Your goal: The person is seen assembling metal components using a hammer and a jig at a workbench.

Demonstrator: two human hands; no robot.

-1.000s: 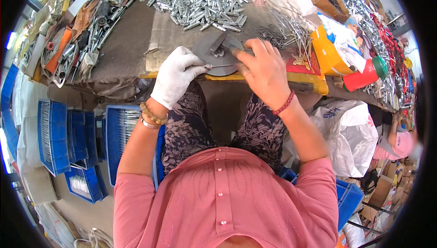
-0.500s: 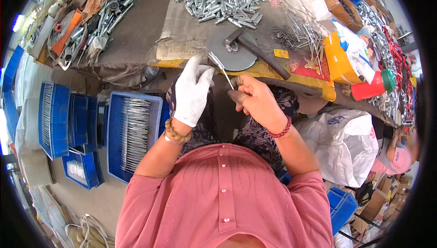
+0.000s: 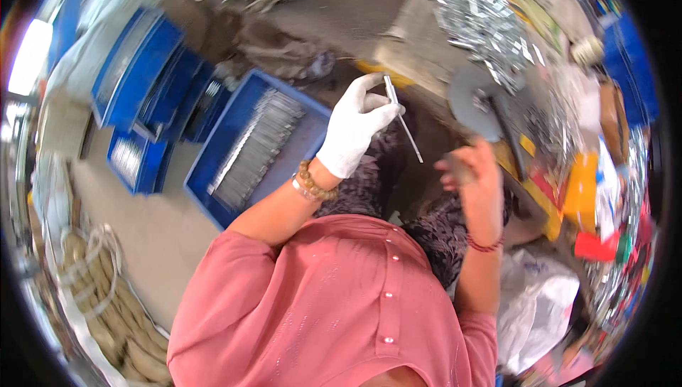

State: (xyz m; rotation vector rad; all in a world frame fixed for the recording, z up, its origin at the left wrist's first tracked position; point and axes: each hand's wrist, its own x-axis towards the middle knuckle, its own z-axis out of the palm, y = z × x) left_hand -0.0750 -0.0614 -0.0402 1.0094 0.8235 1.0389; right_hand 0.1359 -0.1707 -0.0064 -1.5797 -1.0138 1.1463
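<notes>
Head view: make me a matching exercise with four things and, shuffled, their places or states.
Things:
1. Left hand
2. Right hand
3. Large blue bin
4. Hammer

Places or states:
A. Ungloved, with a red bracelet at its wrist
B. Resting partly on the grey disc
C. White-gloved, holding a slim metal piece
D. Containing a row of rods

Pairs: 1-C, 2-A, 3-D, 4-B

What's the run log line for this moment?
left hand: gloved, pinching slim metal rod | right hand: bare, blurred, apart from rod | blue plastic bin: rods inside
</notes>
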